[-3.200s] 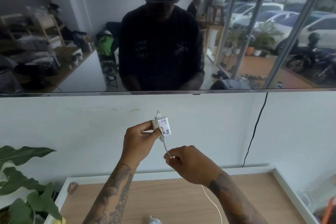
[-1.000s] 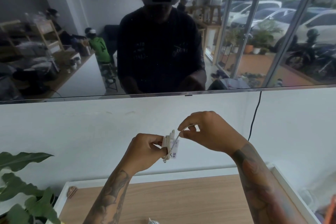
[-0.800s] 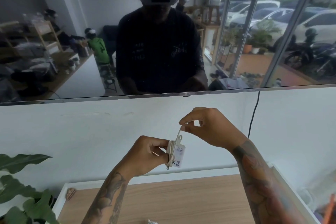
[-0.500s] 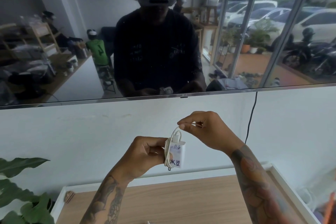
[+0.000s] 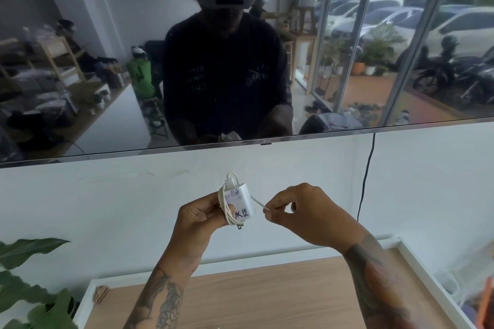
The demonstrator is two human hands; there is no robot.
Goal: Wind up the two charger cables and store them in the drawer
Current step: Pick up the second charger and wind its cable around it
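Gripping a white charger [image 5: 242, 201] marked "K12", the left hand [image 5: 199, 218] curls round it. The right hand [image 5: 302, 211] pinches its cable's [image 5: 226, 207] free end.

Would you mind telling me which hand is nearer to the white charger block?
Left. The left hand grips the charger block itself, with the cable coiled round it. The right hand is off to the block's right, pinching the cable's free end.

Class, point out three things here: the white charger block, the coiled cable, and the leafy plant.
charger block [image 5: 244, 201], head view, labelled front face
coiled cable [image 5: 224, 205], head view, wound loops
leafy plant [image 5: 29, 250], head view, upper leaf
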